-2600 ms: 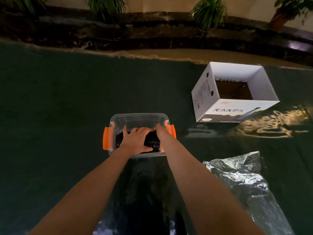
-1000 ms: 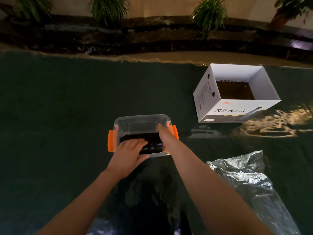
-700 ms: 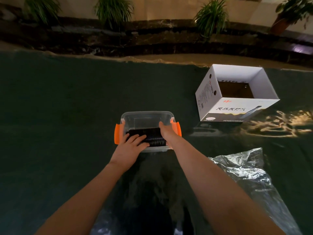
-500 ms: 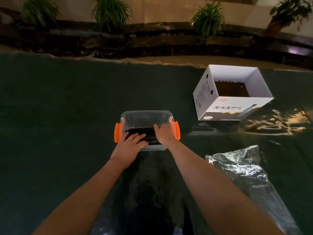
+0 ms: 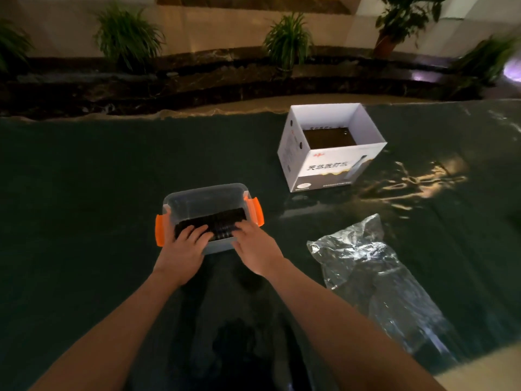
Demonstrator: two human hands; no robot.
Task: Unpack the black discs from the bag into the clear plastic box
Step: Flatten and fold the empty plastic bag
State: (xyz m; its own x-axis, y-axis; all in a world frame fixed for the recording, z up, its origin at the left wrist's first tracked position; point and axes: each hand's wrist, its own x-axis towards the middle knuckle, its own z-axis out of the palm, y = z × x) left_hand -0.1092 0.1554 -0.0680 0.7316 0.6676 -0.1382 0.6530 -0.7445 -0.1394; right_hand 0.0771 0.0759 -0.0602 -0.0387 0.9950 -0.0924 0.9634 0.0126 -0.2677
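- Dim room, dark green cloth (image 5: 84, 193) over the table, potted plants (image 5: 287, 40) along the back ledge.
- Clear plastic box (image 5: 205, 197) with orange latches (image 5: 159, 230) sits in front of us, lid off.
- Black discs (image 5: 222, 225) lie in a row on edge along the box's near side.
- Our left hand (image 5: 183, 251) rests over the near rim, fingers spread on the left end of the row.
- Our right hand (image 5: 255, 249) is at the right end, fingers loosely apart and touching the discs; we can't tell if either hand actually grips.
- Crinkled clear bag (image 5: 366, 266) lies flat to our right, apart from the box.
- Open white carton (image 5: 324, 165) stands farther back right.
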